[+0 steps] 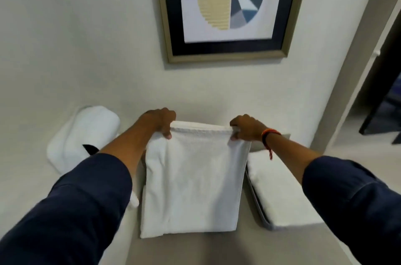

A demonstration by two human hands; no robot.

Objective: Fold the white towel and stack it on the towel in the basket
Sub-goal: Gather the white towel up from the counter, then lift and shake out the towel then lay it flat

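Observation:
The white towel [193, 182] hangs as a folded rectangle in the middle of the head view, its lower edge near the grey surface [195, 249]. My left hand [159, 121] pinches its top left corner and my right hand [246, 127] pinches its top right corner. To the right stands a grey basket [257, 206] with a folded white towel [282, 191] lying in it. The held towel hangs just left of the basket's rim.
A pile of white towels [84, 136] lies at the left against the wall, with a small black item [90, 148] beside it. A framed picture [227, 8] hangs on the wall ahead. A doorway [386, 95] opens at the far right.

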